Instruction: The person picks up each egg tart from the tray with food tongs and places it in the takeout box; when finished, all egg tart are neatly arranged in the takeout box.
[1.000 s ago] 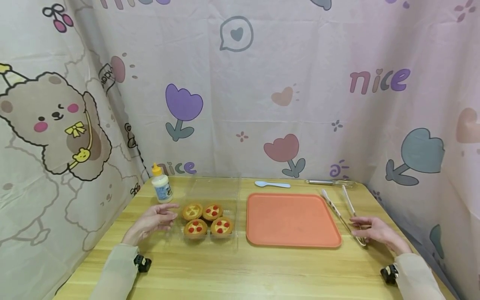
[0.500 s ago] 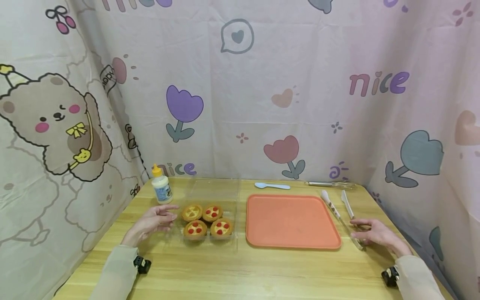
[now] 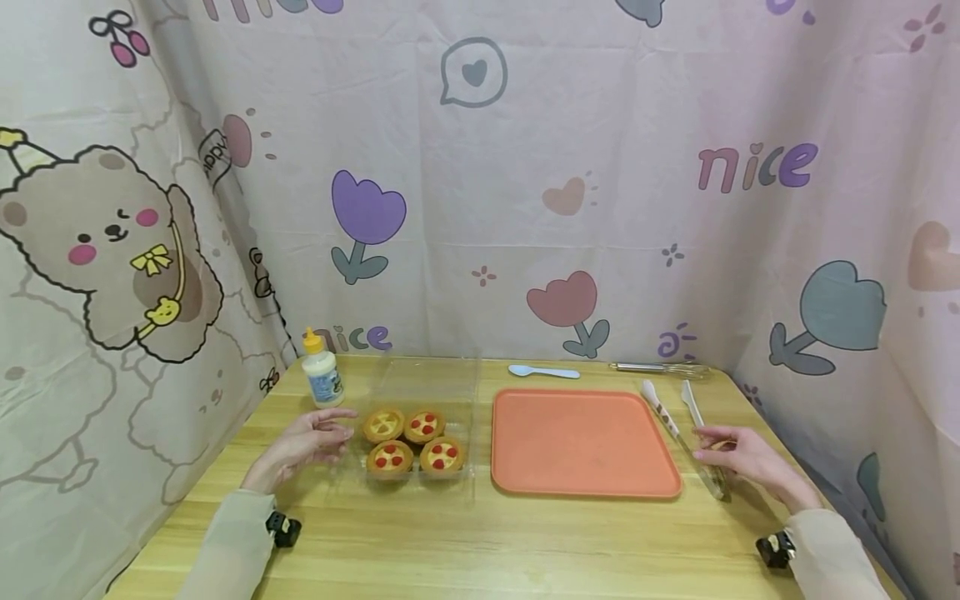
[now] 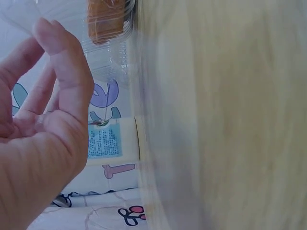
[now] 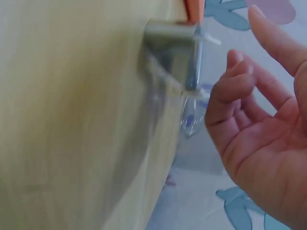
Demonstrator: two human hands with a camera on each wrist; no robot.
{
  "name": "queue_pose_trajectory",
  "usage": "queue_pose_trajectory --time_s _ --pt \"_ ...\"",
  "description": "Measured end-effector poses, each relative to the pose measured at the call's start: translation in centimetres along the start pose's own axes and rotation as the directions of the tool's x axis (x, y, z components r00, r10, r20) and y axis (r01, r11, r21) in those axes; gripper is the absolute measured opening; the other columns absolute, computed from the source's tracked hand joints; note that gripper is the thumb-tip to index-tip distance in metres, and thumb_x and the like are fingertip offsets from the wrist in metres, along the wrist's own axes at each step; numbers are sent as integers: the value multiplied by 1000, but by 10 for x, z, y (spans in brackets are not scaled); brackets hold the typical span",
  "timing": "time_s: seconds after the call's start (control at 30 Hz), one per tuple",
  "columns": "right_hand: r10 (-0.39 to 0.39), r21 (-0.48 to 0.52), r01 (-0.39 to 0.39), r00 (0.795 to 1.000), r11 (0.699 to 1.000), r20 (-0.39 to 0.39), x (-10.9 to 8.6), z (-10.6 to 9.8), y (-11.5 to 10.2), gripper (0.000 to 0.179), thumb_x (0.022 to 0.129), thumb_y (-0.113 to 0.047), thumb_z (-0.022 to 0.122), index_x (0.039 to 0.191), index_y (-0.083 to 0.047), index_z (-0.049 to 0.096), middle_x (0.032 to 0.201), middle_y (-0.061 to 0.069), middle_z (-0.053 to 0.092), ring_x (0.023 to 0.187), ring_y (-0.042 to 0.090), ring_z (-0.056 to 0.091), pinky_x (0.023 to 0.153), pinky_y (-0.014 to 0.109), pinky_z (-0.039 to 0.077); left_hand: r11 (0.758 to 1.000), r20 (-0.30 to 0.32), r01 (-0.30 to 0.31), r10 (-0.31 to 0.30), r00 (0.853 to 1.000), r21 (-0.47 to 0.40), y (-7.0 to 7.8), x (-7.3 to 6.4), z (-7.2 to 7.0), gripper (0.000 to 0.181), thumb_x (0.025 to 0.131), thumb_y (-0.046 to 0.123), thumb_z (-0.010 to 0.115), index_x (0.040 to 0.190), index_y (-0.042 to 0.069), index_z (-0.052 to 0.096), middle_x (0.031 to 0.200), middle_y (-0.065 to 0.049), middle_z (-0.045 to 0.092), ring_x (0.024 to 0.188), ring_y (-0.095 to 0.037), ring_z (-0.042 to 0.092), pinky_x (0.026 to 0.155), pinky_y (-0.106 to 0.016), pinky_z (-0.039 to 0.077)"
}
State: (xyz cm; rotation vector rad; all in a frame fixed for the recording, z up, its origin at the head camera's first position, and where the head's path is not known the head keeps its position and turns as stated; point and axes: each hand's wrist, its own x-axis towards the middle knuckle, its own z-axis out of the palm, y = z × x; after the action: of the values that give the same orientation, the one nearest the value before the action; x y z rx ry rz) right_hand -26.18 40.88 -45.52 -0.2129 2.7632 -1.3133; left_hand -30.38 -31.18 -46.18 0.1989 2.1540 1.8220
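Note:
My left hand point(image 3: 303, 446), fingers relaxed and holding nothing, hovers at the left side of a clear plastic clamshell box point(image 3: 423, 379). Inside the open box sit several small tarts, among them a yellow-topped tart point(image 3: 384, 425) and a tart with red pieces point(image 3: 442, 456). Over the near end of a pair of tongs point(image 3: 664, 410) is my right hand point(image 3: 750, 462). The right wrist view has a gap between its loosely bent fingers point(image 5: 232, 88) and the metal bend of the tongs point(image 5: 170, 36). The tongs lie spread on the table, partly hidden by this hand.
An orange tray point(image 3: 585, 442) lies between the box and the tongs. Behind it are a light blue spoon point(image 3: 543, 371) and a whisk point(image 3: 660, 367). A yellow-capped bottle point(image 3: 322, 379) stands at the back left. A printed curtain point(image 3: 480, 167) hangs behind the wooden table point(image 3: 450, 550).
The tongs have shifted slightly towards me since the first frame. My right hand has moved a little up and left over them. The left hand has stayed in place.

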Motion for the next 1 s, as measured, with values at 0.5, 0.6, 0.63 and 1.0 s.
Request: queue_pose_trajectory --time_s 0.5,0.6,0.63,1.0 --pt "-100 187 52 961 981 256 27 47 -36 59 93 -19 68 139 11 45 116 26 61 72 16 60 59 29 55 998 -158 -19 28 987 57 3 8 9 51 95 13 63 138 -7 43 118 -18 60 93 -20 63 74 -31 56" --pt "-105 195 56 962 979 253 34 56 -40 57 91 -17 69 137 10 49 113 24 63 73 16 60 58 29 55 997 -180 -27 39 983 66 5 10 11 51 95 12 63 138 -7 43 120 -19 58 92 -20 63 76 -32 57" --pt "-113 193 65 961 979 252 36 59 -41 56 91 -17 70 136 9 49 113 24 64 74 16 61 58 29 55 996 -185 -34 48 982 79 5 10 11 51 95 12 63 138 -7 43 121 -21 58 92 -19 63 76 -33 57" --pt "-153 223 85 939 971 308 59 98 -68 52 90 -16 70 134 7 54 113 24 66 81 21 64 63 29 57 989 -262 -27 66 963 147 13 17 16 48 96 11 61 139 -5 45 131 -26 53 103 -21 59 81 -35 56"
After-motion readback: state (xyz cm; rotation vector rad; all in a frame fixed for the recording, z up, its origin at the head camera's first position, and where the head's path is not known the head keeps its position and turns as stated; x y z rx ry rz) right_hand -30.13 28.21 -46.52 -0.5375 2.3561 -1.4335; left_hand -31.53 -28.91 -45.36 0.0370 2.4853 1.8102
